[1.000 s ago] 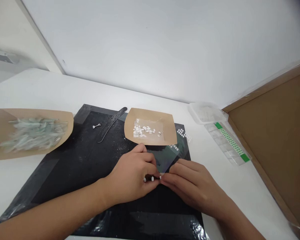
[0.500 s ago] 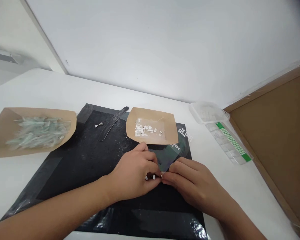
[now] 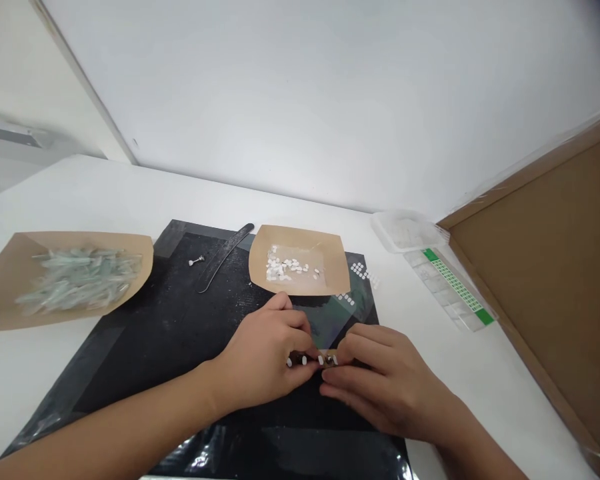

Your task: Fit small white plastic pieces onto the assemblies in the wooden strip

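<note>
Over the black mat, my left hand pinches a small narrow strip that carries white oval pieces and a small metallic part. The strip runs sideways between both hands, partly covered by the fingers. My right hand is closed at the strip's right end, thumb and fingertips around it. Just beyond my hands, a brown paper tray holds small white pieces.
A larger brown tray with clear greenish sticks sits left. A black nail file and small metal piece lie on the mat. White dots, a plastic box and a green-labelled case are right.
My right fingers have shifted slightly right and more of the strip shows between the hands. My left hand keeps its pinch. The whole view has shifted slightly.
</note>
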A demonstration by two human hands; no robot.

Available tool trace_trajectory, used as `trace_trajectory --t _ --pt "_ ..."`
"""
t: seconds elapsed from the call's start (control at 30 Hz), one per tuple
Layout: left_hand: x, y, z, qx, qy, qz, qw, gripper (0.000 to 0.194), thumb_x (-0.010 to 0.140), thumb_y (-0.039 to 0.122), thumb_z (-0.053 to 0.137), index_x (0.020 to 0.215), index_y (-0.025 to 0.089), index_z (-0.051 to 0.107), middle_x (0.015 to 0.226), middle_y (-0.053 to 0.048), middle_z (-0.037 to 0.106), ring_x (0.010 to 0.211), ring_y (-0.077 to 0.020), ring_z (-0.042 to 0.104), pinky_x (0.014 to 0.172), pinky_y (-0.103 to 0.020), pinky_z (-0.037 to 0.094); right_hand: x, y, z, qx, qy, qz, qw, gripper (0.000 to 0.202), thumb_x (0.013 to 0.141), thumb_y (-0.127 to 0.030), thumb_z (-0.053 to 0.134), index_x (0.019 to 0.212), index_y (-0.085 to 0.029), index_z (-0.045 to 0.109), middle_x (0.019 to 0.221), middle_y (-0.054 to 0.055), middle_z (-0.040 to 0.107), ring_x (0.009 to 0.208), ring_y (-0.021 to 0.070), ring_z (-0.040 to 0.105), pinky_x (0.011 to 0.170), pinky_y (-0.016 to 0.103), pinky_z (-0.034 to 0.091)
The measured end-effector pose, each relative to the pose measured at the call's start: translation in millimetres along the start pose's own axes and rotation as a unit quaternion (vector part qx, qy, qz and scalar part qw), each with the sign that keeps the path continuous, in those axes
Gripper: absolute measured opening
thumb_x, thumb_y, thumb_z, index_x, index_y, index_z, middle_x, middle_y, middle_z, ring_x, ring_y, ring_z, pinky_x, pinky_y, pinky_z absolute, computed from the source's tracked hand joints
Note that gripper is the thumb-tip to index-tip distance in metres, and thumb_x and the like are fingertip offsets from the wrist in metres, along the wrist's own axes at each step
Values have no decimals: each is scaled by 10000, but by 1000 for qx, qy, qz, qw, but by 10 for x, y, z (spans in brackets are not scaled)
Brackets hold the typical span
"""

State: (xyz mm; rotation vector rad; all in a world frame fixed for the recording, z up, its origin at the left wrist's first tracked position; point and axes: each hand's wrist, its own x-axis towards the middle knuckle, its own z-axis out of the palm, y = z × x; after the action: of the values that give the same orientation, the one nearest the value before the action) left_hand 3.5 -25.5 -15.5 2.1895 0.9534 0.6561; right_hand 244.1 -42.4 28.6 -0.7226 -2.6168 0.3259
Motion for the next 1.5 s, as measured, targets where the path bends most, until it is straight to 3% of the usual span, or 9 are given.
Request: trace_trajectory --t 0.3,0.53,0.8,1.07,1.37,1.5 --pt "1 28 -12 3 4 4 1000 65 864 256 814 886 314 832 843 13 750 871 -220 495 765 -344 441 16 69 77 -10 36 64 997 130 947 -324 793 954 -224 710 852 17 661 737 175 546 678 342 369" --pt "-5 28 -2 6 14 4 1000 62 843 227 804 809 278 793 820 28 742 859 -207 485 752 -332 429 58 -15 143 -26 49 92 994 89 961 -236 733 901 -216 672 836 13 657 729 176 534 673 342 329" --pt "-3 -9 20 7 20 13 1000 72 808 192 798 778 252 773 800 16 727 848 -205 486 760 -340 427 115 -43 182 -42 42 121 991 188 978 -256 681 805 -209 624 791 0 643 712 174 519 676 351 272" --pt "-1 -10 21 -1 22 20 1000 113 777 136 773 778 248 785 803 14 730 838 -209 487 768 -357 425 165 -117 184 -14 29 186 982 158 879 -221 718 760 -214 614 754 -16 635 704 165 547 695 347 303" --pt "-3 -21 36 -5 22 14 1000 157 743 112 772 797 255 809 805 4 731 840 -214 492 761 -352 421 187 -149 238 -42 61 177 981 199 832 -194 732 699 -207 584 722 -10 634 716 174 534 696 351 297" --pt "-6 -23 26 -1 19 20 1000 143 758 119 786 806 251 812 817 -2 725 855 -215 494 747 -340 424 163 -111 205 -48 48 145 987 189 876 -206 718 733 -206 595 759 2 634 760 186 520 707 359 302"
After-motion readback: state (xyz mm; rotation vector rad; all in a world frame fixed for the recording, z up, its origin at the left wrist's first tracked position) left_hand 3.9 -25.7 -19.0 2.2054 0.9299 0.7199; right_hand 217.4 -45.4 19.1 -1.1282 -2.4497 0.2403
